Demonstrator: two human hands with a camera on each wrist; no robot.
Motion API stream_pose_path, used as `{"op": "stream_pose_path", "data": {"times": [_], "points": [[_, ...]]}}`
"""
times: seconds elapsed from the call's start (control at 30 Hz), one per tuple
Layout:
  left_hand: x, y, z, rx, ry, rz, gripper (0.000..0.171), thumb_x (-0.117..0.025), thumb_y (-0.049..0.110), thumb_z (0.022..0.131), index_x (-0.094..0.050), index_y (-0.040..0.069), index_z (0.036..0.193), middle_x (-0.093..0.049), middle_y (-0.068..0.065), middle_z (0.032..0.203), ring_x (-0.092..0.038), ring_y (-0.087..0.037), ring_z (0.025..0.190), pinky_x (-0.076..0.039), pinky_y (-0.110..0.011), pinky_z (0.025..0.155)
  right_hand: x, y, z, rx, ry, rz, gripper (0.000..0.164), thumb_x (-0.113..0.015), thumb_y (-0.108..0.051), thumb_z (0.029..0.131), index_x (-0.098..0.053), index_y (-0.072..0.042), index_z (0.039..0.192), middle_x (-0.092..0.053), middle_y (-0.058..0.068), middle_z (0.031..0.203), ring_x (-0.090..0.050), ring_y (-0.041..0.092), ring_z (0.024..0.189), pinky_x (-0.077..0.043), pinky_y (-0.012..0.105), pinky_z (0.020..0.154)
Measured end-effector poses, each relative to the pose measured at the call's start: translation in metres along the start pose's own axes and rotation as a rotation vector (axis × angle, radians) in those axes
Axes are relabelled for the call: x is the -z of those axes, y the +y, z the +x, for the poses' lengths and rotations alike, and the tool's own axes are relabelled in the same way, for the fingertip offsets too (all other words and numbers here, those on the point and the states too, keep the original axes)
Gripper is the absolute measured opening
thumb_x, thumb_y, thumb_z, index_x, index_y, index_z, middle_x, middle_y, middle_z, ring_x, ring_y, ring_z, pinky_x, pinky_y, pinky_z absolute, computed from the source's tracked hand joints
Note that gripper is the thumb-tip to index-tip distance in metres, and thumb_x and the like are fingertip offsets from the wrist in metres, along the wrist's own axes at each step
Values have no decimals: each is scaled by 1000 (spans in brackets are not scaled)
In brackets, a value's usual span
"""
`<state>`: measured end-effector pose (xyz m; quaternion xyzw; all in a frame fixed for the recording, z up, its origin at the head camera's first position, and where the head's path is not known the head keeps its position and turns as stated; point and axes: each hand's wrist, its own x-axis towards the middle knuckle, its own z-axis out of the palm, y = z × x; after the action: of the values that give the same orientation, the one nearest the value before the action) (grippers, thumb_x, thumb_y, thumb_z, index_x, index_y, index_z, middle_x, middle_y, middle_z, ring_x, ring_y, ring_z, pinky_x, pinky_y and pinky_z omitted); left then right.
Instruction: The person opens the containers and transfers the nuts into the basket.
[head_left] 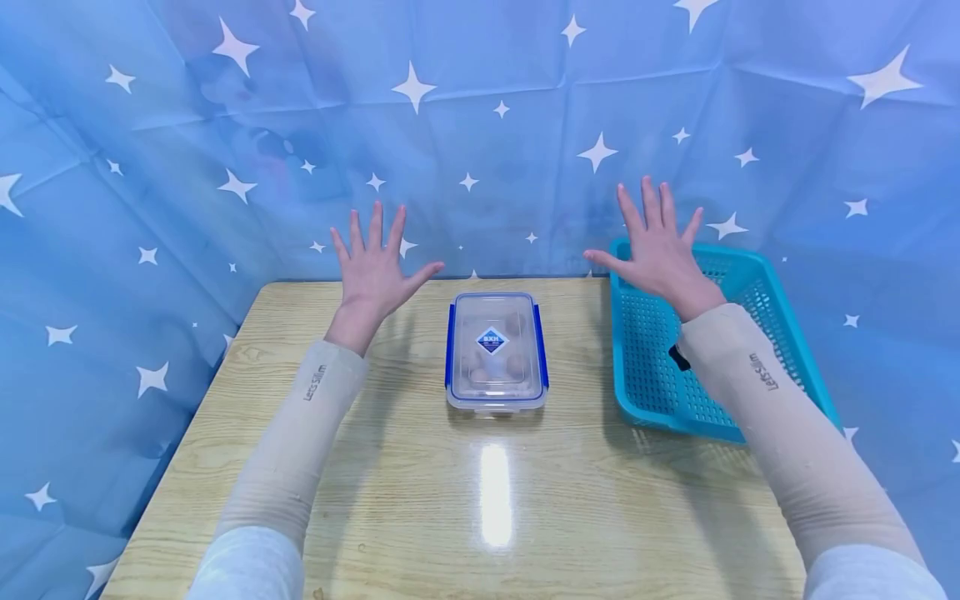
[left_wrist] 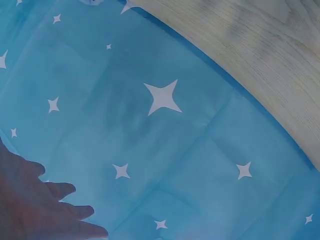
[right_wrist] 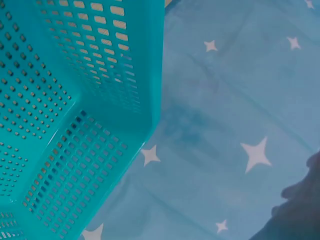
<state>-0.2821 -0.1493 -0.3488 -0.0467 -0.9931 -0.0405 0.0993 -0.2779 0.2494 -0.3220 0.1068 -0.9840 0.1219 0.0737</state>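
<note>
My left hand [head_left: 372, 279] is raised over the far left part of the table, its fingers spread and nothing in them. Over the teal plastic basket [head_left: 633, 408] my right hand [head_left: 663, 258] is held up, also with spread fingers and holding nothing. Between the two hands a clear food container [head_left: 498, 375] with blue side clips lies lidded on the table, touched by neither hand. Some pale shapes show dimly through its lid; their kind is unclear. The right wrist view shows the perforated wall of the basket [right_wrist: 75, 165], with a dark edge of the right hand [right_wrist: 297, 215] at the lower right.
The wooden table [head_left: 420, 500] meets a blue curtain [head_left: 487, 167] with white stars at its back edge. The curtain also hangs along the left and right sides. A small black object [head_left: 679, 358] shows beside the right sleeve's cuff, partly hidden.
</note>
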Motion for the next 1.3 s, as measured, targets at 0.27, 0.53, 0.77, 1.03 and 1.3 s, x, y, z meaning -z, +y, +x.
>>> {"op": "stream_pose_path", "data": {"times": [0.27,0.53,0.77,1.03,1.3], "points": [[2,4,-7,-16,15,-10,104,-31,89,83,11,32,159,8,-6,170,13,-36,156,9,-61,124,-1,-10,-9,-19,15,52,101,-40,-78,90,13,-27,159,23,7,166,24,34,153,18,77,111],[3,8,-15,-39,29,-19,104,-32,87,84,11,31,160,4,-4,170,8,-31,157,7,-55,127,-3,-25,-19,-6,41,98,98,-46,-68,94,10,-24,160,18,9,168,18,33,155,15,76,113],[4,11,-24,-71,60,-39,102,-36,84,86,0,27,162,-1,-4,170,0,-31,158,1,-53,128,-7,-38,-28,17,61,116,97,-50,-65,95,7,-22,161,14,9,169,15,32,156,12,75,116],[2,12,-33,-99,84,-51,96,-36,81,89,-7,26,162,-10,-6,170,-6,-30,157,-4,-52,129,-16,-47,-35,33,58,165,96,-54,-60,95,2,-21,162,10,7,170,12,31,157,10,74,117],[1,14,-43,-115,85,-77,90,-42,73,93,-12,24,162,-16,-8,169,-12,-30,157,-6,-51,129,-30,-55,-42,44,57,187,93,-55,-57,96,-1,-20,162,4,10,170,8,33,157,7,73,118]]}}
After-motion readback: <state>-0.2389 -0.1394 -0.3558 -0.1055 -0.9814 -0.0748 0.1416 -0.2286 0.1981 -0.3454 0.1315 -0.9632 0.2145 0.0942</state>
